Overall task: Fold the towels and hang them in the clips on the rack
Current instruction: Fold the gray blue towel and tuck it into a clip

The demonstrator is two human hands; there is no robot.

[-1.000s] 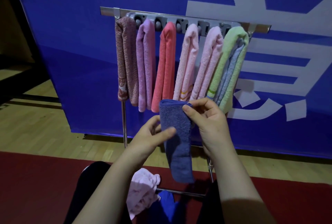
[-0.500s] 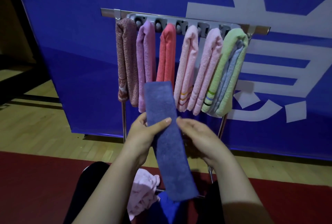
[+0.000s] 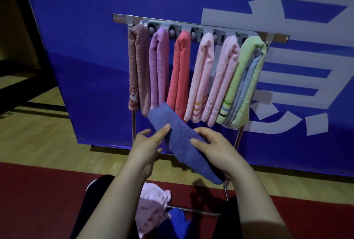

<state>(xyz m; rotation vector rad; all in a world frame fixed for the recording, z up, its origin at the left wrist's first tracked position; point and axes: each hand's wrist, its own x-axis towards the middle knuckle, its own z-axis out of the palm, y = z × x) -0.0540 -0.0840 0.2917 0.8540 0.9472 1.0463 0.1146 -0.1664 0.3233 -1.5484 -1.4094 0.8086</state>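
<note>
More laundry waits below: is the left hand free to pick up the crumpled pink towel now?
Probably not: the left hand and right hand both hold the blue towel. The crumpled pink towel lies uncovered below them.

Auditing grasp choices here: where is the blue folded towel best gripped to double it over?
Likely near its two ends, pinched from the long edges, thumb on top. The blue towel is a long flat strip slanting upper left to lower right; the left hand and right hand hold it further in.
</note>
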